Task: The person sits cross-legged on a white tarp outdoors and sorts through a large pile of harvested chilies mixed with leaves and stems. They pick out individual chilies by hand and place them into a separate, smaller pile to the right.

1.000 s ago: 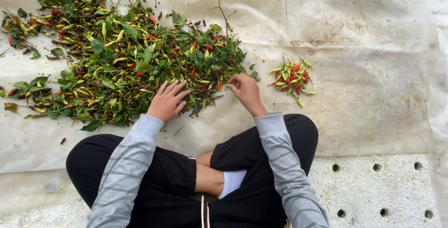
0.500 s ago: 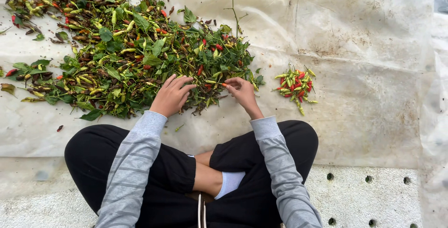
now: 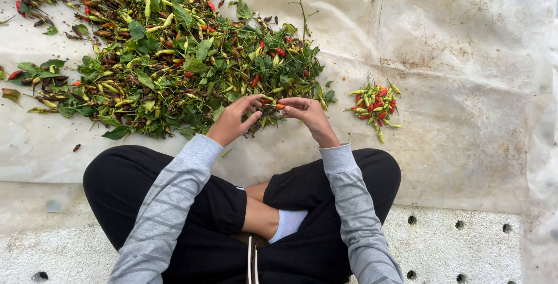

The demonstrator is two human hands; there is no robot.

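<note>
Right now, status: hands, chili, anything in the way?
Left hand and right hand meet at edge of leafy chili heap. Orange chili pinched in right fingertips. Sorted chili pile lies apart, beside the right hand. Nothing between.

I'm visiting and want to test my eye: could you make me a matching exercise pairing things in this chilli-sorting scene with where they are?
Things:
1. big heap of green leaves, stems and mixed chillies
2. small pile of clean red and green chillies
3. small orange chilli
4. pale plastic sheet

Places:
A. at the right hand's fingertips
B. spread under everything
C. to the person's right, apart
D. in front, to the left

Pairs: 1-D, 2-C, 3-A, 4-B
</note>
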